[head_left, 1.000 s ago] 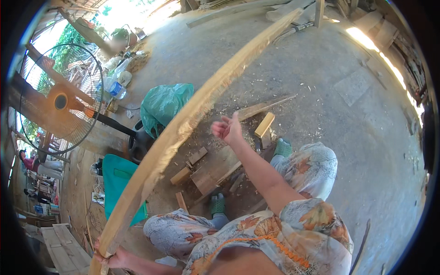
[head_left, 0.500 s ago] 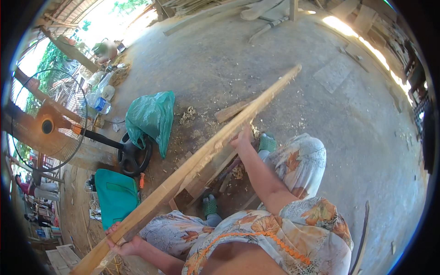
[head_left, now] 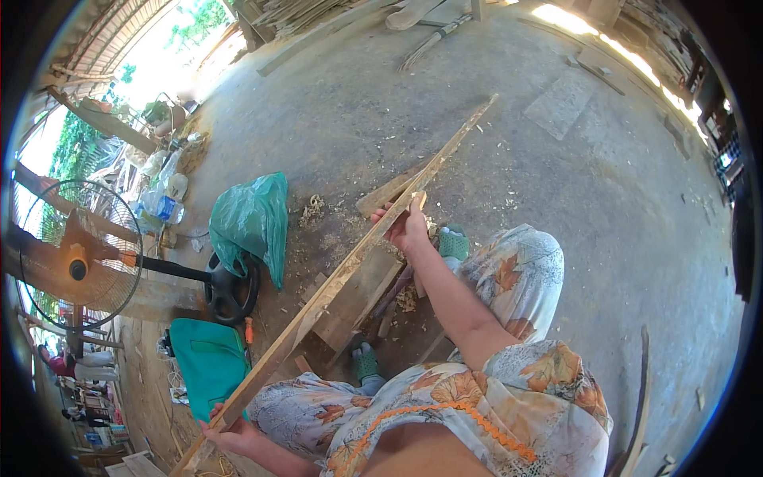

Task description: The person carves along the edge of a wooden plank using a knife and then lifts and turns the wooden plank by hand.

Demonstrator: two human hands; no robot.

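Note:
A long, narrow wooden strip point(head_left: 319, 302) slants across my lap, its far tip raised to the upper right over the floor. My left hand point(head_left: 234, 437) grips its near end at the lower left, thumb and fingers on either side. My right hand point(head_left: 409, 229) holds it further up, past the middle, with the fingers beneath and the thumb along the side. The strip's narrow, rough edge faces up. Under it, between my green-shod feet, lie a wooden block point(head_left: 358, 298) and a shorter wood piece point(head_left: 385, 193), partly hidden by the strip.
To the left stand a fan point(head_left: 78, 269) with a black base, a teal plastic bag point(head_left: 250, 226) and a green bag point(head_left: 208, 366). An orange-handled tool point(head_left: 249, 330) lies beside them. Wood shavings point(head_left: 312, 209) are scattered on the concrete. A long thin wood piece point(head_left: 642, 397) lies at the right.
The strip has been turned about its length, so a narrower edge now faces up. My right hand has shifted its grip, its fingers now showing at the far side. The view has tilted slightly.

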